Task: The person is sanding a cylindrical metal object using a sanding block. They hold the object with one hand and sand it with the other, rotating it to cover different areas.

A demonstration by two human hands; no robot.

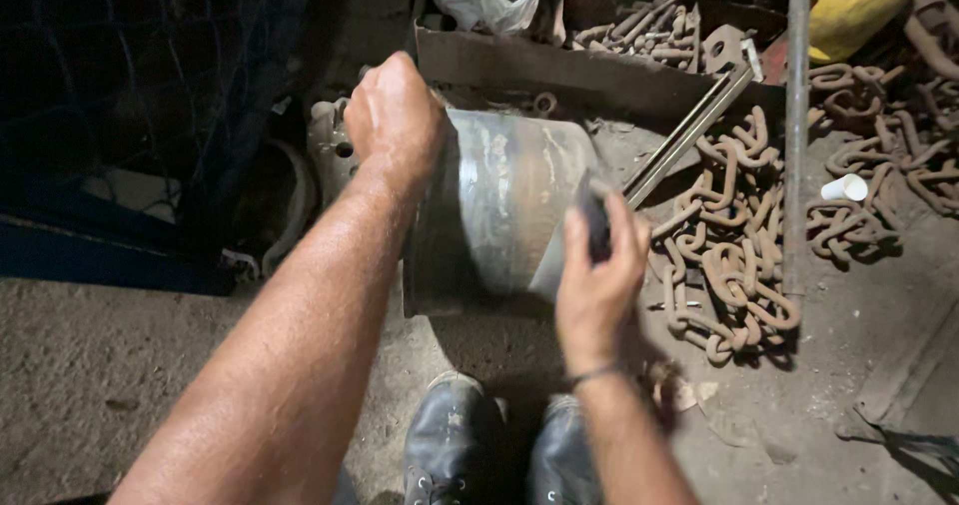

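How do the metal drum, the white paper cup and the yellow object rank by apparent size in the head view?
1. metal drum, largest.
2. yellow object, partly cut off, so unsure.
3. white paper cup, smallest.

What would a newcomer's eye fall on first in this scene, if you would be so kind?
First, the big grey metal cylinder lying on its side at centre, the left hand gripping its far end and the right hand pressing a small dark piece to its near edge. Next, the rusty chain heaped on the ground to the right.
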